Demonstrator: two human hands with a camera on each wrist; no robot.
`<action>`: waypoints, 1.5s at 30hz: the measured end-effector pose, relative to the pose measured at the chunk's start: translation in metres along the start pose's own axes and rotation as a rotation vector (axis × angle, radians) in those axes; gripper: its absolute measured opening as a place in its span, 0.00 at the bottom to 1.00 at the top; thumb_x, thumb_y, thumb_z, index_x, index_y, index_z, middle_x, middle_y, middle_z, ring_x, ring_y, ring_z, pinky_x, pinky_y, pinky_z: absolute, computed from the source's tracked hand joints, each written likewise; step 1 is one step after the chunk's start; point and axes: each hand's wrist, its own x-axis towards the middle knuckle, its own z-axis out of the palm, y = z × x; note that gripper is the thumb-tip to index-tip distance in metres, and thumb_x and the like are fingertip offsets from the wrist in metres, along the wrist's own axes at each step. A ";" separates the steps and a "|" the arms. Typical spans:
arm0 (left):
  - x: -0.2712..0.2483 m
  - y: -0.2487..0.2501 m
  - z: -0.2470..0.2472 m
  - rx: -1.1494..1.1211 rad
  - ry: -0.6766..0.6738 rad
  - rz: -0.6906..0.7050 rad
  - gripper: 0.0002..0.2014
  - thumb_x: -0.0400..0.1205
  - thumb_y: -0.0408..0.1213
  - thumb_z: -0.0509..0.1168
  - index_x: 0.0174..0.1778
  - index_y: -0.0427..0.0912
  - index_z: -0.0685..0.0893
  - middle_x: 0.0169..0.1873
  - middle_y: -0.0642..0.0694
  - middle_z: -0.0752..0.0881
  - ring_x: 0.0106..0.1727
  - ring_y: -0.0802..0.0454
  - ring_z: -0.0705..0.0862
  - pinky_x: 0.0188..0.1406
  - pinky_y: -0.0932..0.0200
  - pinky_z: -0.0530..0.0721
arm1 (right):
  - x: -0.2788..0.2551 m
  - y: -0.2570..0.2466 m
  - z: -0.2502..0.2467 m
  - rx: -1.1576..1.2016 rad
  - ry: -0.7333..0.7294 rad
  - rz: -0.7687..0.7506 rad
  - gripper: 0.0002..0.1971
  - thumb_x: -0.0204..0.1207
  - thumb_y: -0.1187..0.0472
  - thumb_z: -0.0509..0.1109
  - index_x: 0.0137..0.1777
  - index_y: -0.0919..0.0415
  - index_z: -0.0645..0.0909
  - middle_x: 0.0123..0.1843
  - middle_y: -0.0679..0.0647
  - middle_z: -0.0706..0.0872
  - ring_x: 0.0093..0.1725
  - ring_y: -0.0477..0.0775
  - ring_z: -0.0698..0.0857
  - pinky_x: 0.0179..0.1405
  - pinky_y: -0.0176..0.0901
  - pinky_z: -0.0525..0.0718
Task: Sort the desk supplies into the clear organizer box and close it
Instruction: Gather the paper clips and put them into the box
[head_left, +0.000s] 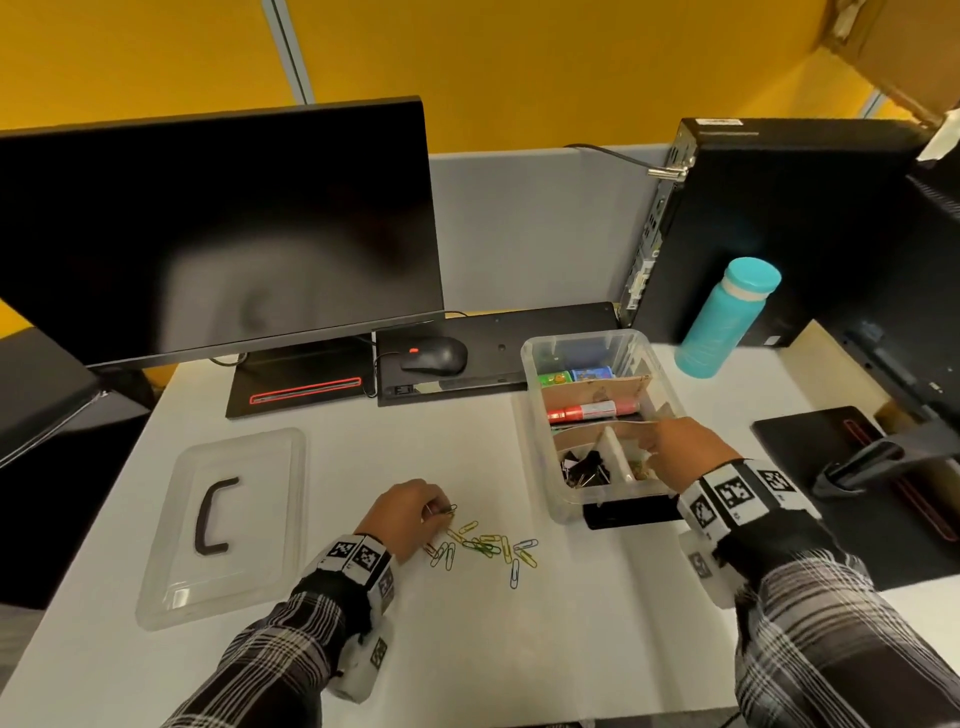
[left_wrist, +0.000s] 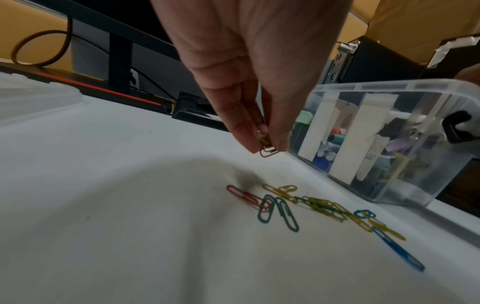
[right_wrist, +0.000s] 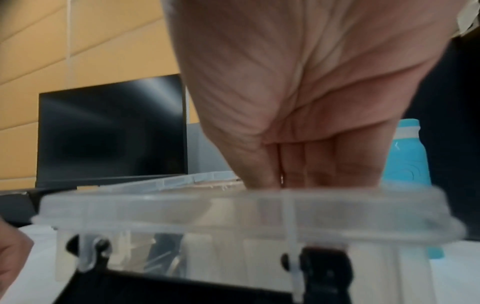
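Several coloured paper clips (head_left: 488, 545) (left_wrist: 322, 205) lie loose on the white desk. My left hand (head_left: 441, 512) (left_wrist: 267, 147) hovers just above their left end and pinches a few clips (left_wrist: 269, 153) between thumb and fingers. The clear organizer box (head_left: 566, 506) (left_wrist: 389, 185) (right_wrist: 233, 205) stands open to the right, with binder clips (head_left: 587, 467) and markers (head_left: 587, 410) in its compartments. My right hand (head_left: 649, 441) (right_wrist: 281, 181) reaches down into the front right compartment, thumb pressed to fingers with a shiny bit between them. The rim hides its fingertips. The clear lid (head_left: 228, 525) lies at the left.
A monitor (head_left: 208, 234) and a mouse (head_left: 434, 356) stand behind the work area. A teal bottle (head_left: 727, 317) (right_wrist: 405, 160) and a black computer tower (head_left: 753, 223) are behind the box. A black monitor base (head_left: 883, 467) lies at the right.
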 end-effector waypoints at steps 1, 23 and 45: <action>-0.002 0.001 -0.001 -0.018 0.011 0.002 0.04 0.80 0.40 0.68 0.48 0.48 0.86 0.43 0.53 0.83 0.45 0.55 0.81 0.45 0.65 0.77 | -0.005 0.002 -0.001 0.045 0.059 -0.019 0.13 0.80 0.62 0.63 0.62 0.60 0.82 0.58 0.58 0.86 0.55 0.58 0.85 0.56 0.47 0.81; 0.070 0.229 -0.014 0.028 0.042 0.446 0.08 0.80 0.37 0.68 0.52 0.41 0.85 0.48 0.44 0.88 0.48 0.48 0.84 0.53 0.53 0.83 | -0.032 0.047 0.059 0.498 0.416 -0.041 0.27 0.83 0.61 0.52 0.82 0.57 0.57 0.64 0.59 0.81 0.60 0.60 0.79 0.51 0.53 0.81; 0.089 0.226 -0.022 -0.076 0.003 0.422 0.07 0.80 0.40 0.69 0.49 0.46 0.91 0.46 0.49 0.91 0.42 0.63 0.80 0.43 0.70 0.75 | -0.035 0.035 0.046 0.368 0.577 -0.081 0.25 0.80 0.58 0.57 0.77 0.62 0.66 0.72 0.60 0.76 0.66 0.64 0.76 0.64 0.58 0.77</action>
